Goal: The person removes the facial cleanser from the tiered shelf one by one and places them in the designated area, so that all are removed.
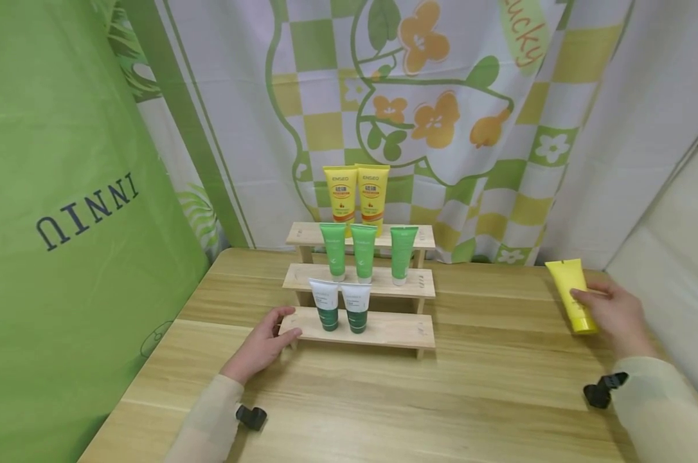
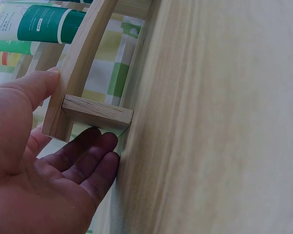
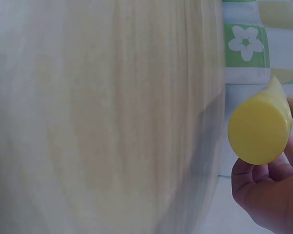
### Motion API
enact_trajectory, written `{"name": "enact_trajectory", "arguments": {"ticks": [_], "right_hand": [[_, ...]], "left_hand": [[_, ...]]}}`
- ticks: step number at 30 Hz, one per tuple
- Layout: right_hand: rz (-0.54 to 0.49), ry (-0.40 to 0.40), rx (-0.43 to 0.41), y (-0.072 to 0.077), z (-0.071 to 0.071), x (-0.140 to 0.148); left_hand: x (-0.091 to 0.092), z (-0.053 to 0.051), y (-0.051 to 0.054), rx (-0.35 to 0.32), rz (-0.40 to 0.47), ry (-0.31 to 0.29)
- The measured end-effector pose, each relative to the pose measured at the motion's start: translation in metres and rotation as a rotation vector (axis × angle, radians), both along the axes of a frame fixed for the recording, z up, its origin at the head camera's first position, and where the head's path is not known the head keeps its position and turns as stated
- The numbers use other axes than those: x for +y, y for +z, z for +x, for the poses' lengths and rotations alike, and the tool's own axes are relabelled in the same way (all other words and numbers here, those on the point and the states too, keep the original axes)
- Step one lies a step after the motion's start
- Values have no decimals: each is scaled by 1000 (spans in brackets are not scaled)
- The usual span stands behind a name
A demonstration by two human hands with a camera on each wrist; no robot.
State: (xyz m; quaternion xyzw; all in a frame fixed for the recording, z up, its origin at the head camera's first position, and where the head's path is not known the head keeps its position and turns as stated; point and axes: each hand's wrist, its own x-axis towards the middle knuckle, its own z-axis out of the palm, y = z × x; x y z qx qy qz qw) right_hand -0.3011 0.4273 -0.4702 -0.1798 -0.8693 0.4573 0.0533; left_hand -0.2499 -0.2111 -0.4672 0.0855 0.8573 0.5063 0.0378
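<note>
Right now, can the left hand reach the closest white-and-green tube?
Probably yes: the left hand touches the left end of the bottom shelf, and nothing shows between it and the nearest white-and-green tube.

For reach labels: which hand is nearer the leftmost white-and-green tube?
Left. The left hand grips the bottom shelf left of the white-and-green tube; the right hand is far right of it, holding a yellow tube.

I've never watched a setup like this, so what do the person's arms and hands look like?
Long, pale cream sleeves reach toward the wrists, each with a small black fitting near its end. The left hand and right hand wear no gloves.
</note>
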Motion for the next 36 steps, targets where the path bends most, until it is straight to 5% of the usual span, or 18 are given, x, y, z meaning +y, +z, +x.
{"name": "enact_trajectory", "arguments": {"ticks": [10, 20, 36], "right_hand": [[44, 51, -66, -5, 2, 5], [74, 48, -117, -6, 2, 6], [83, 40, -209, -5, 5, 6]], "left_hand": [[-3, -2, -4, -22, 14, -2], [-15, -19, -38, -7, 21, 6], [-17, -23, -43, -4, 33, -6]]}}
